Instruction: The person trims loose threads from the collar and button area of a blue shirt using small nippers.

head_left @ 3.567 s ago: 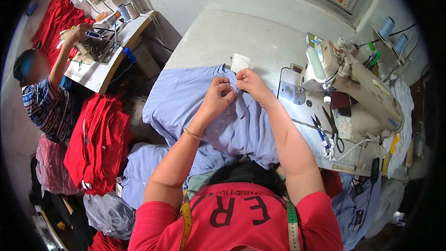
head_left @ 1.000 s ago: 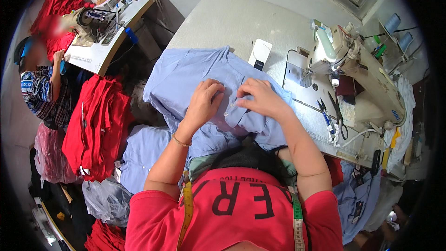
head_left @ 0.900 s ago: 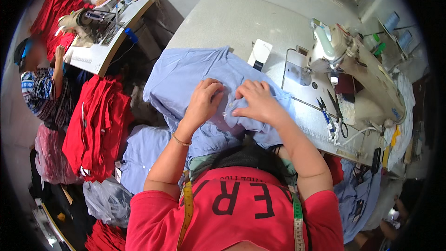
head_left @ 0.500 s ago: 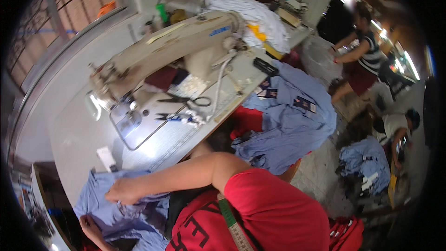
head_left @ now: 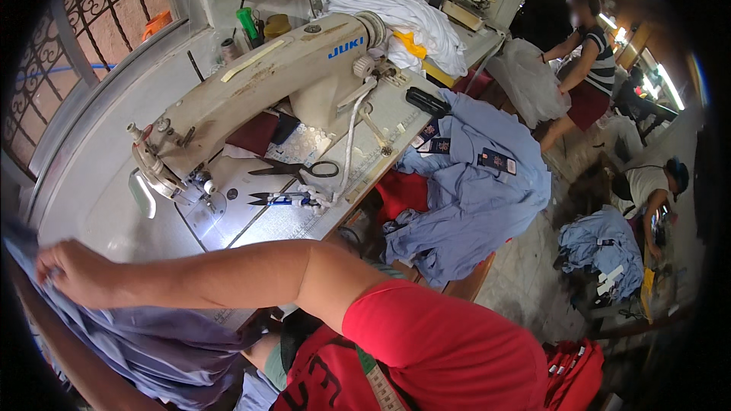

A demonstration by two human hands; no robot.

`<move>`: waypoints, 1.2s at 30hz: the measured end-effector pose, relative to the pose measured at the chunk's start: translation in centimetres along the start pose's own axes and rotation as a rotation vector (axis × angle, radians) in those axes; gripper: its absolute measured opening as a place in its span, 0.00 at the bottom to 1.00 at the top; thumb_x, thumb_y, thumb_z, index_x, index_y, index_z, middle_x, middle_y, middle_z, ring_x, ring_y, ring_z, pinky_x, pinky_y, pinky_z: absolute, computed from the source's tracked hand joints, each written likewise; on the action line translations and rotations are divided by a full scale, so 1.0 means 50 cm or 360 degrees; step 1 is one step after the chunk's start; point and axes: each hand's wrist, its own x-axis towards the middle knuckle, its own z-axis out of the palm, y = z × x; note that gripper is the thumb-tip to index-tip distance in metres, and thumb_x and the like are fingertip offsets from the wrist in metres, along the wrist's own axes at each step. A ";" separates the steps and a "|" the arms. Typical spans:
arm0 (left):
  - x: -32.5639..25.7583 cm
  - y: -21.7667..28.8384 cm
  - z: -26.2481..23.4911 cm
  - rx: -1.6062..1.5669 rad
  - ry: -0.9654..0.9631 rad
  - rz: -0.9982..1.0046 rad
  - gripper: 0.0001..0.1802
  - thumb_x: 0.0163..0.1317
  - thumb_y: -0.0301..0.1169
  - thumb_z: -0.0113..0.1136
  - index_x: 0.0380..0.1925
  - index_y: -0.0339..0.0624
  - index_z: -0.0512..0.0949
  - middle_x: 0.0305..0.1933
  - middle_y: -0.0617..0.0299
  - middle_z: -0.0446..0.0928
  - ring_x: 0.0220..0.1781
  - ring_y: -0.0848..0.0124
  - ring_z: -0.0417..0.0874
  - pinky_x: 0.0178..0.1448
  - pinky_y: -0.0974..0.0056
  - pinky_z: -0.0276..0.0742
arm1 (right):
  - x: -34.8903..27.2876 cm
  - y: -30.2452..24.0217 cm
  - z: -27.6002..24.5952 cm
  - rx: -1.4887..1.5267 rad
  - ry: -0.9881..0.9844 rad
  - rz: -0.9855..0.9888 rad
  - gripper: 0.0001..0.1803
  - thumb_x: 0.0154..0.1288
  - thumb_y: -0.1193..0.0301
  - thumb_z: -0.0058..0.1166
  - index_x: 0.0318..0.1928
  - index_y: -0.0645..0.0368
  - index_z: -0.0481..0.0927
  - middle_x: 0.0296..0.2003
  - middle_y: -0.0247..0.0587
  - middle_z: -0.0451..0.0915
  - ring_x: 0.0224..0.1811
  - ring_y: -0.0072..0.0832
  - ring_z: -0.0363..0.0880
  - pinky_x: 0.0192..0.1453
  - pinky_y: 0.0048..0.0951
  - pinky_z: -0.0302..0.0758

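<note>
My right hand (head_left: 75,272) is raised at the far left, its fingers closed on a light blue garment (head_left: 164,342), which looks like a shirt. The cloth hangs in folds from there, under my right forearm and down toward my lap. My left forearm (head_left: 80,342) runs up along the left rim of the picture. The left hand itself is out of sight at the dark rim, where a blurred piece of cloth shows. Beyond my arm stands a sewing machine (head_left: 251,68), its needle area lit. Black scissors (head_left: 297,170) and blue-handled thread snips (head_left: 285,199) lie on its table.
Blue shirts with dark tags (head_left: 487,183) are heaped right of the table. A black case (head_left: 428,101) lies at the table's edge. White cloth (head_left: 396,19) is piled behind the machine. One person handles a clear plastic bag (head_left: 525,80); another bends by a blue pile (head_left: 601,247).
My right hand has lifted the blue garment off the table's near edge, up and to the left. My left hand has gone out of sight at the left rim. The view has shifted slightly.
</note>
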 end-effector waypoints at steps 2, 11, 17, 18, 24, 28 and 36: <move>0.034 0.043 0.109 -0.0018 -0.0316 0.0137 0.21 0.65 0.37 0.52 0.52 0.33 0.71 0.51 0.50 0.75 0.49 0.63 0.76 0.53 0.64 0.71 | 0.027 -0.027 -0.025 -0.0081 0.0092 -0.0069 0.04 0.50 0.80 0.50 0.28 0.65 0.77 0.26 0.51 0.77 0.32 0.40 0.77 0.39 0.33 0.71; -0.263 0.220 0.306 -0.0283 -0.0758 0.0193 0.18 0.64 0.33 0.54 0.51 0.36 0.73 0.47 0.55 0.77 0.43 0.68 0.77 0.48 0.66 0.73 | -0.214 0.070 -0.192 -0.0928 -0.0049 0.0270 0.06 0.52 0.75 0.52 0.32 0.63 0.77 0.31 0.48 0.78 0.37 0.44 0.77 0.45 0.41 0.71; -0.593 0.430 0.122 -0.0923 -0.0795 -0.0644 0.11 0.63 0.27 0.53 0.43 0.33 0.74 0.39 0.62 0.76 0.42 0.75 0.75 0.47 0.70 0.72 | -0.302 0.143 -0.254 -0.0800 -0.0226 0.0512 0.19 0.52 0.81 0.46 0.47 0.66 0.76 0.42 0.55 0.79 0.43 0.38 0.79 0.48 0.31 0.74; -0.626 0.455 0.121 -0.0992 -0.0820 -0.0632 0.13 0.63 0.27 0.54 0.46 0.34 0.74 0.44 0.59 0.76 0.46 0.73 0.76 0.49 0.69 0.72 | -0.299 0.119 -0.255 -0.0770 -0.0401 0.0603 0.22 0.53 0.82 0.44 0.51 0.64 0.74 0.40 0.52 0.80 0.41 0.32 0.79 0.48 0.29 0.74; -0.667 0.514 0.143 -0.1268 -0.0743 -0.0888 0.21 0.59 0.30 0.60 0.51 0.32 0.70 0.45 0.59 0.76 0.47 0.74 0.75 0.51 0.70 0.71 | -0.264 -0.012 -0.255 -0.0936 -0.0953 0.0955 0.38 0.56 0.85 0.36 0.68 0.50 0.51 0.49 0.58 0.74 0.55 0.44 0.73 0.56 0.35 0.69; -0.654 0.530 0.142 -0.1731 -0.0720 -0.1154 0.17 0.60 0.30 0.59 0.45 0.30 0.72 0.35 0.64 0.75 0.36 0.79 0.74 0.40 0.73 0.71 | -0.252 -0.032 -0.233 -0.1226 -0.1064 0.1113 0.40 0.55 0.82 0.44 0.68 0.45 0.50 0.50 0.60 0.73 0.49 0.56 0.74 0.50 0.41 0.71; -0.654 0.498 0.146 -0.1413 -0.0953 -0.1128 0.08 0.64 0.29 0.52 0.39 0.36 0.72 0.27 0.74 0.66 0.29 0.85 0.62 0.30 0.77 0.58 | -0.236 -0.044 -0.233 -0.1467 -0.1318 0.0936 0.39 0.55 0.77 0.49 0.67 0.44 0.52 0.50 0.56 0.73 0.46 0.53 0.74 0.48 0.46 0.71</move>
